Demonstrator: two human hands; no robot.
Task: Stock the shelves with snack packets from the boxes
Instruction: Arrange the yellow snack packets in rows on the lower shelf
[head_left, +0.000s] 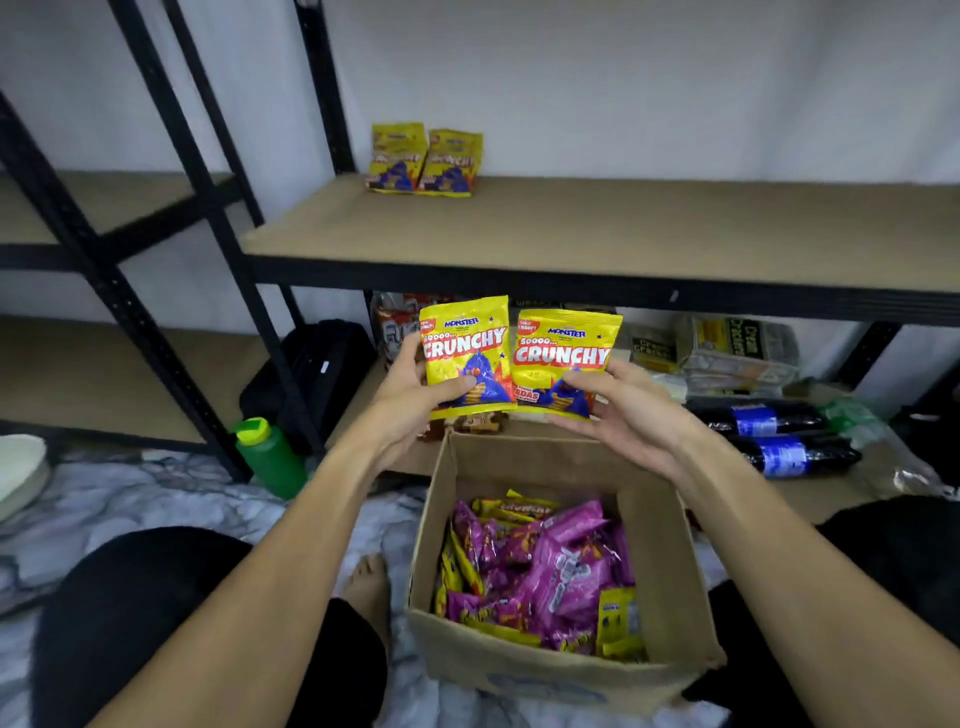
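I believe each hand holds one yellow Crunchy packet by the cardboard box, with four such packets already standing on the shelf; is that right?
Not four: the head view shows two yellow Crunchy packets standing on the shelf. Otherwise yes: the left hand and right hand each hold one packet by the cardboard box.

Yellow packets (466, 353), pink packets (563, 566)

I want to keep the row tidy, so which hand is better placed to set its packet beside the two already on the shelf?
Probably left: the left hand holds its yellow packet almost straight below the shelved pair; the right hand sits farther right.
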